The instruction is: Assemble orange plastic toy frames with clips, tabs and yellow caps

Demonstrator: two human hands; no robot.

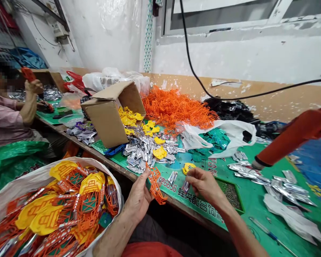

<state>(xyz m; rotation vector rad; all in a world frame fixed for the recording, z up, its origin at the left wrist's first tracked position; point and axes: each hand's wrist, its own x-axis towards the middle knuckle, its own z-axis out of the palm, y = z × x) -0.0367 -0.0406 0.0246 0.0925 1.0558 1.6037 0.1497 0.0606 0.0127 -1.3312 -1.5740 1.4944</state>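
Observation:
My left hand is closed around an orange plastic lattice frame, tilted over the table's front edge. A bit of green shows between the frame and my fingers. To its right, my right hand pinches a small silver piece just above the green table cover. Right behind those fingers lies a yellow plastic piece. One loose silver strip rests between my two hands. Farther back is a heap of silver strips with yellow pieces on it.
A white sack of orange-and-yellow assemblies stands at left. Behind are a tipped cardboard box, an orange frame heap and a white bag. An orange power screwdriver hangs right, near a green screw tray. A co-worker sits left.

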